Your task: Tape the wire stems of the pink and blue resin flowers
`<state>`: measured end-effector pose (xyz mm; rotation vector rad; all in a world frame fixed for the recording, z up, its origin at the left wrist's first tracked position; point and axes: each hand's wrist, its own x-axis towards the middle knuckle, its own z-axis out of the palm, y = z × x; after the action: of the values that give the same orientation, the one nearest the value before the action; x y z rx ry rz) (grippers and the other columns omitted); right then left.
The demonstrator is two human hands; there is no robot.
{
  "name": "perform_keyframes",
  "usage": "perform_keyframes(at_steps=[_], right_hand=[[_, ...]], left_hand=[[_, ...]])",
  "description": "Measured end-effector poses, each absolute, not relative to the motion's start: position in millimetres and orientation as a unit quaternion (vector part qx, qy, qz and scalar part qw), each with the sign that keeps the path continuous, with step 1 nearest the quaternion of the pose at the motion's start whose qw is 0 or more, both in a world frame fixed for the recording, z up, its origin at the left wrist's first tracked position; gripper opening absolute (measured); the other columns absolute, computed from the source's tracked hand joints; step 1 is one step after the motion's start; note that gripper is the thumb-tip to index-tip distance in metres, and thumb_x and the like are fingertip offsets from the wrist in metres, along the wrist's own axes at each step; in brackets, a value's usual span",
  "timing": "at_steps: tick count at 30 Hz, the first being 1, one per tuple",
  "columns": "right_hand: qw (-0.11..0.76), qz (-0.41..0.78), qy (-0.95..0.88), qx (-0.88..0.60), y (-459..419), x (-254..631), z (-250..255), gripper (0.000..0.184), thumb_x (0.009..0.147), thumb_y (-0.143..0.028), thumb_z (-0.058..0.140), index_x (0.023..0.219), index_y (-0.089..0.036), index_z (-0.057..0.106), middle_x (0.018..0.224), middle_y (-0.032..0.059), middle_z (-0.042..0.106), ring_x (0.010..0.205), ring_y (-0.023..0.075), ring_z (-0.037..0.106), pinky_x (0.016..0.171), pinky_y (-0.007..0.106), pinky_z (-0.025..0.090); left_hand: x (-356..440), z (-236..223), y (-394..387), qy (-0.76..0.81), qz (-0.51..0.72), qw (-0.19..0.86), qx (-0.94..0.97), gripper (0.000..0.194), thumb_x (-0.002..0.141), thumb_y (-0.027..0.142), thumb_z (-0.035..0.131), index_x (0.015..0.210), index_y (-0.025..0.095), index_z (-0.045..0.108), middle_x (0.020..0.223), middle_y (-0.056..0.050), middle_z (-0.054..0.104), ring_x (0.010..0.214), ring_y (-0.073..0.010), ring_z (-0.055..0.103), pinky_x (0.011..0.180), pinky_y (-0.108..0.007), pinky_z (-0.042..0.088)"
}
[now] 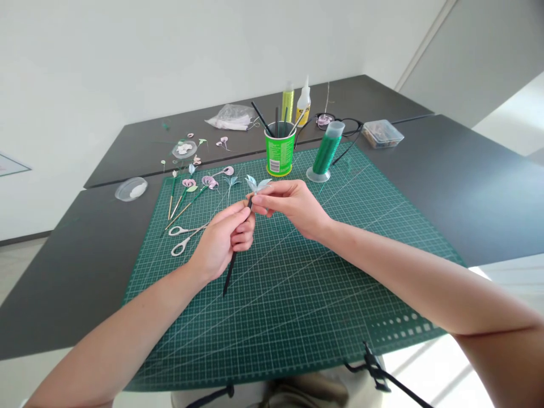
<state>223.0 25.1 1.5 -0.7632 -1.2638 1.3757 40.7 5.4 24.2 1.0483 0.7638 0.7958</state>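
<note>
My left hand (227, 235) is closed around a thin black stick (230, 275), whose lower end slants down towards me over the green cutting mat (297, 283). Just above the stick's top, my right hand (293, 204) pinches the base of a pale blue flower (257, 185) with pointed petals. The two hands meet at the fingertips, which hide the joint between flower and stick. Beside my left hand lie white-handled scissors (181, 245), their blades partly behind the hand. A smaller pale blue flower (231, 181) rests on the mat just beyond.
Several pink flowers on sticks (208, 182) lie at left. Behind stand a green cup (280, 153) with black sticks, a green thread spool (327, 153), a glue bottle (304, 102), eyeglasses (351, 126) and a clear box (382, 134). Shallow dishes (131, 189) sit left.
</note>
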Motion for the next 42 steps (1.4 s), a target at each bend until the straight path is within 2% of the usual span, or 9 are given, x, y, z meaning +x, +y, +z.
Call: perform_keyframes(at_steps=[3,9,15,17,19,22,28,37,42], right_hand=[[0.524,0.59,-0.519,-0.328,25,223,-1,0.03,0.078,-0.046,0.093,0.073,-0.019,0.081,0.071,-0.0008,0.071,0.069,0.0096,0.058,0.062,0.024,0.048],[0.528,0.625,-0.472,-0.327,25,223,-2,0.023,0.075,-0.037,0.095,0.077,-0.02,0.08,0.081,-0.0005,0.074,0.078,0.0097,0.062,0.062,0.018,0.052],[0.55,0.579,-0.503,-0.33,30,229,2,0.053,0.072,-0.035,0.098,0.116,-0.026,0.071,0.109,0.0,0.07,0.085,0.0122,0.069,0.07,0.026,0.062],[0.569,0.508,-0.562,-0.32,33,233,2,0.045,0.075,-0.035,0.096,0.112,-0.024,0.073,0.115,0.0024,0.072,0.086,0.0129,0.069,0.075,0.029,0.064],[0.577,0.455,-0.601,-0.314,37,237,0,0.03,0.079,-0.038,0.094,0.098,-0.021,0.076,0.109,0.0043,0.075,0.09,0.0156,0.069,0.081,0.032,0.064],[0.581,0.411,-0.624,-0.323,41,240,-4,0.024,0.081,-0.039,0.092,0.085,-0.02,0.078,0.1,0.0054,0.077,0.097,0.0195,0.071,0.082,0.034,0.063],[0.588,0.365,-0.639,-0.335,37,239,-5,0.013,0.084,-0.032,0.088,0.085,-0.021,0.081,0.099,0.005,0.078,0.096,0.0185,0.072,0.075,0.03,0.063],[0.589,0.303,-0.651,-0.37,27,236,4,0.007,0.088,-0.028,0.082,0.084,-0.023,0.08,0.1,0.0045,0.077,0.098,0.0194,0.071,0.073,0.03,0.063],[0.585,0.275,-0.666,-0.373,27,237,3,0.006,0.09,-0.025,0.08,0.084,-0.023,0.08,0.099,0.0037,0.077,0.098,0.0191,0.071,0.075,0.031,0.063]], left_hand=[[41,27,4,0.345,0.353,0.731,0.471,0.017,0.101,0.032,0.066,0.094,0.017,0.06,0.064,0.011,0.027,0.051,-0.0056,0.011,0.041,-0.013,0.015],[41,27,4,0.363,0.363,0.71,0.482,0.02,0.099,0.033,0.068,0.093,0.02,0.054,0.065,0.012,0.03,0.051,-0.0055,0.011,0.041,-0.014,0.016],[42,26,4,0.382,0.373,0.679,0.503,0.021,0.099,0.032,0.068,0.091,0.02,0.053,0.064,0.011,0.033,0.052,-0.0052,0.016,0.041,-0.013,0.018],[42,26,4,0.386,0.37,0.676,0.506,0.019,0.099,0.031,0.067,0.093,0.019,0.054,0.064,0.011,0.035,0.051,-0.005,0.017,0.041,-0.013,0.018],[42,25,5,0.388,0.369,0.677,0.504,0.018,0.099,0.031,0.068,0.095,0.019,0.055,0.063,0.011,0.036,0.05,-0.0044,0.018,0.041,-0.013,0.019],[41,24,5,0.388,0.371,0.679,0.5,0.017,0.099,0.03,0.067,0.095,0.018,0.056,0.063,0.01,0.041,0.047,-0.0034,0.021,0.041,-0.013,0.019],[41,25,6,0.382,0.376,0.679,0.501,0.012,0.099,0.027,0.066,0.097,0.017,0.059,0.069,0.005,0.059,0.044,-0.0036,0.032,0.039,-0.015,0.024],[41,24,9,0.395,0.378,0.657,0.519,0.017,0.096,0.033,0.074,0.097,0.018,0.066,0.067,0.007,0.056,0.045,-0.0025,0.03,0.04,-0.014,0.022],[39,15,12,0.417,0.389,0.601,0.56,0.022,0.097,0.038,0.074,0.107,0.018,0.075,0.082,-0.002,0.072,0.049,-0.0072,0.051,0.038,-0.019,0.031]])
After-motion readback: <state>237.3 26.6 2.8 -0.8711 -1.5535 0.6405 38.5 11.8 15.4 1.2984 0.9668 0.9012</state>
